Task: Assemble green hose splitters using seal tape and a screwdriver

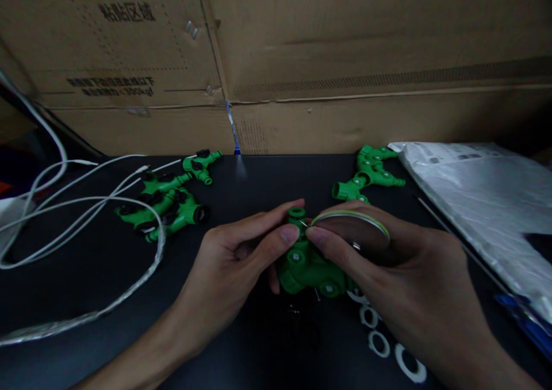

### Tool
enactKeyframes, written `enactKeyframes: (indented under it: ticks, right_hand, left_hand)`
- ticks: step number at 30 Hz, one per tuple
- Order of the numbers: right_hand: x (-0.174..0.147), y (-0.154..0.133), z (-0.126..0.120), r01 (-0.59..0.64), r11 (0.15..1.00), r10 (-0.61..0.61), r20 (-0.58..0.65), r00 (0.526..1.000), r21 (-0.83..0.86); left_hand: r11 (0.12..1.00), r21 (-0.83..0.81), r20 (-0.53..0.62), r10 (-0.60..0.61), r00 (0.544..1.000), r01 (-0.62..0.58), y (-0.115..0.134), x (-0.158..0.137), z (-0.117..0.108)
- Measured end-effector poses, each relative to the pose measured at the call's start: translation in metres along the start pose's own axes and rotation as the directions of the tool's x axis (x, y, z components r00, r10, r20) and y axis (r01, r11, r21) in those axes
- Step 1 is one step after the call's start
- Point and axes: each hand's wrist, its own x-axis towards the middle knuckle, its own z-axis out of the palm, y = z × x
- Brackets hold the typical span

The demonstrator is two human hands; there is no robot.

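My left hand [250, 246] is closed round a green plastic hose splitter [308, 272], thumb and fingers at its upright neck. My right hand [401, 269] is closed too, its thumb tip almost against that neck. A round, thin disc with a pale green rim [351, 229] lies in the right hand's grip, between thumb and fingers; its exact kind is unclear. A small shiny sliver shows at the neck by the right thumb tip. Below the splitter, small dark and metallic bits [294, 312] are too dim to name.
White rings [379, 344] lie under my right wrist. More green splitters rest at left [166, 203], with black parts, and at back right [366, 174]. White cables [159, 234] loop across the left. A plastic-wrapped packet [487, 194] and a thin rod flank the right. Cardboard [345, 45] stands behind.
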Motion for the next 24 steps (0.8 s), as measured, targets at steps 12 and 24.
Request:
enactKeyframes:
  ticks: [12, 24]
  right_hand:
    - [-0.0039, -0.0023, -0.0024, 0.148, 0.967, -0.154, -0.01, 0.988, -0.208]
    - [-0.0036, 0.0004, -0.0035, 0.26, 0.929, -0.26, 0.035, 0.965, -0.262]
  left_hand:
    - [0.999, -0.041, 0.066, -0.021, 0.998, 0.024, -0.0023, -0.0026, -0.0026]
    - [0.998, -0.045, 0.189, -0.043, 0.981, 0.052, -0.0007, -0.0048, -0.0027]
